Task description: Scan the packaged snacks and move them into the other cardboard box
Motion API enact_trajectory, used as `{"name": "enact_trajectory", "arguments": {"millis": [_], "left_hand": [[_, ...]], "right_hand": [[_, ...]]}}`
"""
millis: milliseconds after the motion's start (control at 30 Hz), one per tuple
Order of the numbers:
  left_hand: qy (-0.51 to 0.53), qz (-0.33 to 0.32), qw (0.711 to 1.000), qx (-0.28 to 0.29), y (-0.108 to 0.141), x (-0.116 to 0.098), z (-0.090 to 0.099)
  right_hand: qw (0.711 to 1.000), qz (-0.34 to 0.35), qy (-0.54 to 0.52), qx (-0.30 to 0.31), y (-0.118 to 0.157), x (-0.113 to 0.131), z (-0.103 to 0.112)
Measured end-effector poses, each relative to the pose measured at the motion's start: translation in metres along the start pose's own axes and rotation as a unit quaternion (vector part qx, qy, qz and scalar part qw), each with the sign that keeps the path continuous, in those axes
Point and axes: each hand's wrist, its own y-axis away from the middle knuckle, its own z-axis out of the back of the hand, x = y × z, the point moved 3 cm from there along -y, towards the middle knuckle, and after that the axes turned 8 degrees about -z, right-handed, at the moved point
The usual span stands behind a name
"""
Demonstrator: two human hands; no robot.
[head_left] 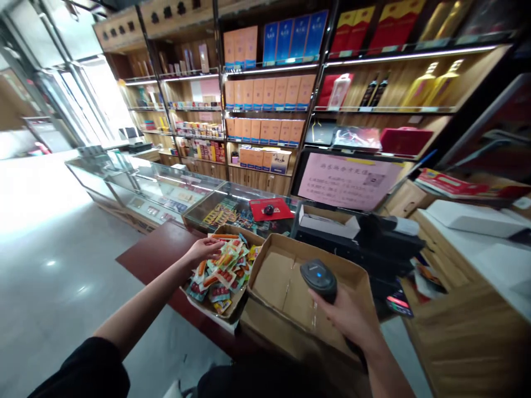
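Observation:
My right hand (346, 312) is wrapped round the handle of a dark barcode scanner (318, 276) with a small blue light on top. The scanner is over a shallow cardboard box (276, 271) whose bare bottom shows. To its left, a second cardboard box (240, 309) holds a heap of small snack packets (226, 271), among them orange sausages and reddish pieces in clear wrappers. At the upper left of this heap is my left hand (205, 250), its fingers extended and slightly apart, close to the packets. Whether the fingertips touch a packet is hard to make out.
Behind the boxes stands a glass display counter (207, 207) with a red folder (265, 210) and a black mouse (269, 209) on top. A monitor bearing a pink notice (348, 179) and a black machine (373, 237) stand right. Shelves hold boxed goods (269, 91).

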Motion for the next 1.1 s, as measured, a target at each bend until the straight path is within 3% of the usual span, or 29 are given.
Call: {"name": "enact_trajectory", "arguments": {"millis": [100, 233, 367, 533, 667, 767, 833, 900, 1000, 1100], "left_hand": [[-0.005, 0.0, 1.0, -0.007, 0.008, -0.002, 0.006], [-0.027, -0.015, 0.998, 0.047, 0.002, -0.006, -0.029], [-0.049, -0.015, 0.987, 0.151, -0.017, -0.003, -0.095], [-0.064, -0.007, 0.963, 0.263, -0.039, 0.013, -0.196], [-0.097, -0.017, 0.931, 0.352, -0.04, 0.03, -0.271], [-0.151, -0.043, 0.897, 0.413, -0.036, 0.044, -0.316], [-0.224, -0.097, 0.861, 0.445, -0.033, 0.052, -0.341], [-0.317, -0.185, 0.806, 0.465, -0.028, 0.055, -0.362], [-0.436, -0.332, 0.688, 0.477, -0.018, 0.056, -0.384], [-0.514, -0.424, 0.562, 0.491, -0.011, 0.056, -0.395]], "right_hand": [[1.0, 0.006, 0.016, 0.008, 0.002, 0.006, 0.0], [1.0, -0.015, 0.003, 0.009, 0.013, 0.01, 0.011], [0.996, -0.085, 0.008, -0.011, 0.031, 0.0, 0.029], [0.985, -0.155, 0.008, -0.076, 0.062, -0.02, 0.051], [0.975, -0.184, 0.003, -0.121, 0.087, -0.027, 0.063], [0.967, -0.214, -0.003, -0.141, 0.102, -0.029, 0.066], [0.962, -0.228, -0.009, -0.149, 0.11, -0.028, 0.067], [0.959, -0.237, -0.012, -0.157, 0.117, -0.026, 0.067], [0.956, -0.245, -0.012, -0.163, 0.124, -0.023, 0.066], [0.952, -0.258, -0.013, -0.163, 0.13, -0.022, 0.064]]}}
